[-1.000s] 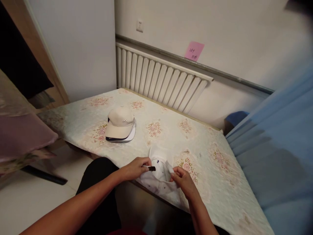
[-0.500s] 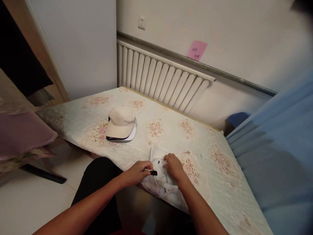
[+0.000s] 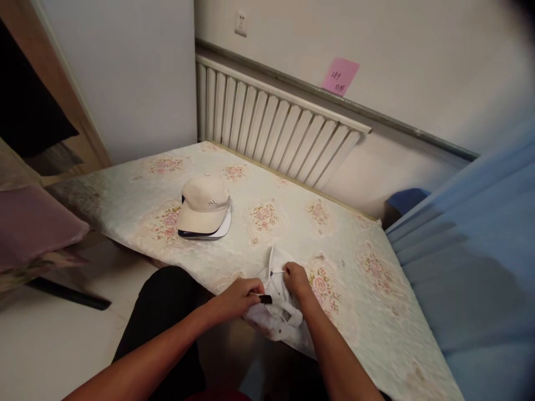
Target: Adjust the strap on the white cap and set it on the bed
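A white cap (image 3: 279,312) with small dark marks lies upside down at the near edge of the floral mattress (image 3: 343,262). My left hand (image 3: 236,299) is closed on the cap's rim, pinching a small black tab (image 3: 266,299). My right hand (image 3: 296,278) is closed too, pinching the white cap's fabric at its far side. A beige cap (image 3: 203,206) rests on top of a white and dark cap (image 3: 221,228) farther back on the left of the mattress.
A white radiator (image 3: 276,125) runs along the wall behind the mattress, with a pink note (image 3: 340,76) above it. Blue fabric (image 3: 472,245) hangs on the right. A pink cushion (image 3: 33,223) sits at the left, above the pale floor (image 3: 45,345).
My right hand moved from the cap's near right side up to its far side and pinched the fabric. The cap's crown looks more folded in. My left hand kept its grip.
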The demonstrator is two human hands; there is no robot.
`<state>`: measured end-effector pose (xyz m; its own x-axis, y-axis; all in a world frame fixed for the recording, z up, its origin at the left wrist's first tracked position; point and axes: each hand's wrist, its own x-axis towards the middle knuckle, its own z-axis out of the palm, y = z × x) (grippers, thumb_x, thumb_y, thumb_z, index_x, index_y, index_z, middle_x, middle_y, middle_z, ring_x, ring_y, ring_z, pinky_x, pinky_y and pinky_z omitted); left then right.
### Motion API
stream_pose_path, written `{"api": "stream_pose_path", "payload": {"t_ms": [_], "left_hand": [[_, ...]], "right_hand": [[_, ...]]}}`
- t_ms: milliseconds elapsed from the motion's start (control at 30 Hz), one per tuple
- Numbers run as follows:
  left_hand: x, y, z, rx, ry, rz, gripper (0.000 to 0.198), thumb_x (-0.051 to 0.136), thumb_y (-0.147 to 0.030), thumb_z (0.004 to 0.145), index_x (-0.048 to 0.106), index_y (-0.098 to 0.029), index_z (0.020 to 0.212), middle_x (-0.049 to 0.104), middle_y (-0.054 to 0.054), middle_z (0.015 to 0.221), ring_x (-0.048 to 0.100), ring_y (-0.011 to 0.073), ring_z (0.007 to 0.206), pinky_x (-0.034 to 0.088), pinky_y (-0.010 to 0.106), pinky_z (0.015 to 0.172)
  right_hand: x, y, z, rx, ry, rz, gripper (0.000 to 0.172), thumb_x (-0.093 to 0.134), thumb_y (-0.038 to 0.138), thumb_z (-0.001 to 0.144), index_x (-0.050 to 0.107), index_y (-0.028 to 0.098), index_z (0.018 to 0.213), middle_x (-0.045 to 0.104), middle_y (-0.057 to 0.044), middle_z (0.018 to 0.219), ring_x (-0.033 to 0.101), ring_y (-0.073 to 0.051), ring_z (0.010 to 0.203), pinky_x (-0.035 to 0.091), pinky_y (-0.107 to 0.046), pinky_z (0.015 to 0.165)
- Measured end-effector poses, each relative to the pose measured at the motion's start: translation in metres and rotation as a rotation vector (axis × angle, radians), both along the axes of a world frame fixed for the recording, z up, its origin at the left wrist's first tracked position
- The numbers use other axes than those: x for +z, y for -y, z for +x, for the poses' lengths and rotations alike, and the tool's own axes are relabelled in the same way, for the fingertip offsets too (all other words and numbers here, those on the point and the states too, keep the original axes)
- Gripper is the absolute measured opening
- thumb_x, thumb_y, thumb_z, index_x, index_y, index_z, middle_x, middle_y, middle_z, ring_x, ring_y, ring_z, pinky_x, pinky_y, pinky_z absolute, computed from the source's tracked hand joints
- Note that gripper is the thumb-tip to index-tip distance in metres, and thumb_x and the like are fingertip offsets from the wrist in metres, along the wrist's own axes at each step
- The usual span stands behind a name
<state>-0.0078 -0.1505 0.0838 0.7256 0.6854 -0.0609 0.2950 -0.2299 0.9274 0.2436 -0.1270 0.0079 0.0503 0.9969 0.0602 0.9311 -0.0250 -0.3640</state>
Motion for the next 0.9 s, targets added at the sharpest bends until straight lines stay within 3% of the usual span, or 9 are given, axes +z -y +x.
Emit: {"api": "stream_pose_path", "payload": {"t_ms": [67,233,600,900], "left_hand": [[0.001,0.001,0.000,0.002,0.000,-0.027,0.012,0.047,-0.025,0.074,0.056,-0.017,0.078,0.046,-0.004,0.066,0.042,0.0116,0.066,0.031,0.021,0.059],[0.001,0.001,0.002,0.009,0.045,-0.110,0.012,0.048,-0.026,0.073,0.054,-0.017,0.077,0.044,-0.004,0.066,0.039,0.0109,0.063,0.030,0.021,0.057],[-0.001,0.001,0.005,0.012,0.031,-0.116,0.011,0.048,-0.025,0.072,0.053,-0.017,0.076,0.043,-0.004,0.065,0.038,0.0101,0.062,0.031,0.021,0.057],[-0.005,-0.001,0.008,0.023,0.021,-0.125,0.013,0.049,-0.027,0.073,0.055,-0.017,0.078,0.044,-0.004,0.065,0.039,0.0103,0.062,0.032,0.021,0.057]], "right_hand": [[-0.002,-0.004,0.007,-0.027,-0.070,-0.013,0.011,0.052,0.019,0.083,0.061,0.015,0.077,0.062,-0.001,0.076,0.055,-0.013,0.072,0.043,-0.030,0.072],[-0.007,-0.009,0.017,-0.083,-0.219,-0.049,0.022,0.057,0.035,0.085,0.061,0.014,0.080,0.063,0.000,0.078,0.058,-0.012,0.070,0.048,-0.030,0.067],[-0.003,-0.013,0.022,-0.108,-0.361,-0.136,0.024,0.056,0.035,0.086,0.061,0.014,0.096,0.063,-0.004,0.096,0.061,-0.015,0.081,0.051,-0.034,0.072],[-0.002,-0.014,0.024,-0.116,-0.390,-0.182,0.026,0.056,0.036,0.086,0.060,0.014,0.098,0.062,-0.004,0.098,0.061,-0.016,0.083,0.052,-0.033,0.071]]}}
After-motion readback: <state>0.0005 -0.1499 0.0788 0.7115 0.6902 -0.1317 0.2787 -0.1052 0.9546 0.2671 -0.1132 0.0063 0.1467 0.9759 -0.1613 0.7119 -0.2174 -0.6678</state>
